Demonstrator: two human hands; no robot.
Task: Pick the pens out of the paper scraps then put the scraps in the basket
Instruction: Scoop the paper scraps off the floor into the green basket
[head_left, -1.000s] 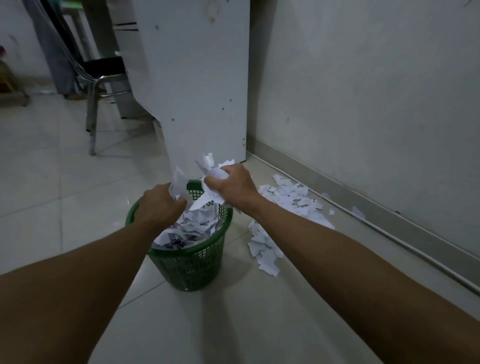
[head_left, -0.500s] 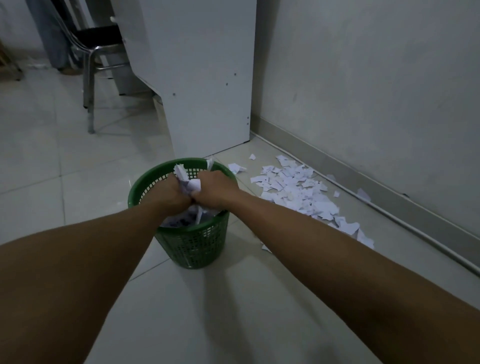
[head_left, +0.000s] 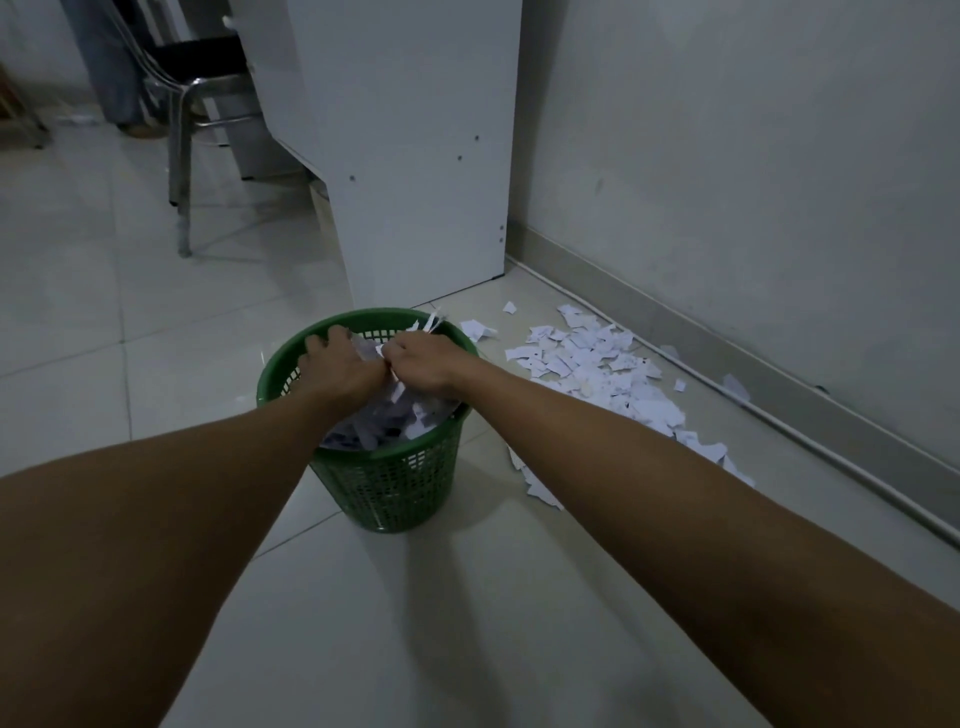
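Pale tiled floor (head_left: 156, 322) underfoot, a white cabinet panel (head_left: 415, 156) standing behind. A round green plastic mesh basket (head_left: 395, 488) sits in front of it, white torn paper scraps (head_left: 384, 421) piled inside. More scraps (head_left: 592, 364) lie scattered on the tiles to its right, near the wall. Left hand (head_left: 340, 364) presses down, fingers spread flat. Right hand (head_left: 426, 361) beside it, fingers curled, pinching paper. No pens in sight.

Single head view — looks forward-down, close over basket (head_left: 387, 480) on floor (head_left: 156, 322).
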